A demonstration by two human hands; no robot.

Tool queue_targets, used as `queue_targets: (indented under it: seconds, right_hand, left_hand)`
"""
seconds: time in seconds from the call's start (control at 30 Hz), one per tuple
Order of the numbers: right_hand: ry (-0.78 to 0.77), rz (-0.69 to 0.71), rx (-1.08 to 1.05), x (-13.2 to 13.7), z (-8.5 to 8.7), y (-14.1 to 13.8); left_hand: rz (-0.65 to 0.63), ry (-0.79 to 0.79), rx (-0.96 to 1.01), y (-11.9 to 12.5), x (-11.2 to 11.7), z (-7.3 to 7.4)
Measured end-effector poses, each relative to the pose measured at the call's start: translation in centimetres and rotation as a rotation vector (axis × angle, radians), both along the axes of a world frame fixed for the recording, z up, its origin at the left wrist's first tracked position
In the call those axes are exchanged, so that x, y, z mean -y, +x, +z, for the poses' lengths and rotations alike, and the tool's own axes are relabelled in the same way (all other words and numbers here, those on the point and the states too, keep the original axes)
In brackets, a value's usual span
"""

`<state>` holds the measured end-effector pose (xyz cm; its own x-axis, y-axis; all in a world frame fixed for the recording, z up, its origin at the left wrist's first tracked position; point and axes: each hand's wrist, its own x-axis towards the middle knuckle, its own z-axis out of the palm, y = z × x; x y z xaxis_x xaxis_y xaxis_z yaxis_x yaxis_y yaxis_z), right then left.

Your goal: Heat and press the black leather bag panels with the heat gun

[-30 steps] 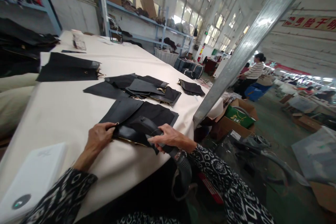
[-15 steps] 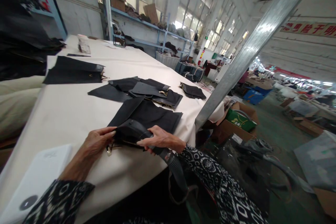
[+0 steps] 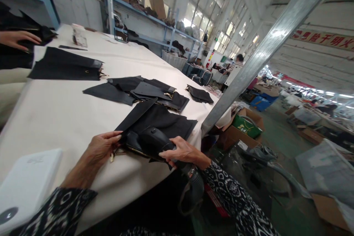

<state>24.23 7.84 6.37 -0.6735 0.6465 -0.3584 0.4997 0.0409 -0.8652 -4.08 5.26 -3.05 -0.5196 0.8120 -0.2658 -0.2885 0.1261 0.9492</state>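
My left hand [image 3: 101,149] pinches the left edge of a black fabric piece [image 3: 163,116] with a gold-coloured zipper along its near side. The zipper's end and pull dangle below my fingers. My right hand [image 3: 184,151] is wrapped round a black vacuum nozzle [image 3: 155,138], whose head lies over the fabric near the zipper. From the nozzle a grey ribbed hose [image 3: 195,184] runs down past the table's near edge. Just beyond lies a loose pile of black fabric pieces [image 3: 155,90] with gold zippers.
On the pale table [image 3: 66,118] are another black piece [image 3: 66,64], a small black piece [image 3: 200,94] and a white device [image 3: 30,180]. A co-worker's hand [image 3: 20,40] rests on dark fabric at far left. A metal post [image 3: 262,55] slants up by the right edge, beside cardboard boxes [image 3: 238,132].
The nozzle and my right hand have moved right along the fabric. My left hand keeps its pinch. At far left, a co-worker's hand has come into view and the view has shifted slightly.
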Motion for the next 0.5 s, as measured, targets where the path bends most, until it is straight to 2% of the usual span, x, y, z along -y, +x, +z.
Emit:
queue_targets:
  seconds: [0.1, 0.23, 0.37, 0.5]
  right_hand:
    - [0.010, 0.018, 0.006, 0.0, -0.6, -0.9]
    - [0.019, 0.027, -0.031, -0.1, -1.2, -2.2]
    - [0.017, 0.025, -0.026, 0.4, -0.6, -1.3]
    - [0.037, 0.027, -0.043, 1.3, 1.0, 1.7]
  left_hand:
    - [0.000, -0.021, 0.047, -0.3, 0.2, 0.1]
    - [-0.032, -0.027, -0.037, -0.6, 0.5, 0.0]
    - [-0.096, -0.045, -0.279, 0.6, 0.9, -0.4]
    - [-0.155, 0.033, -0.602, 4.1, 1.9, -0.7]
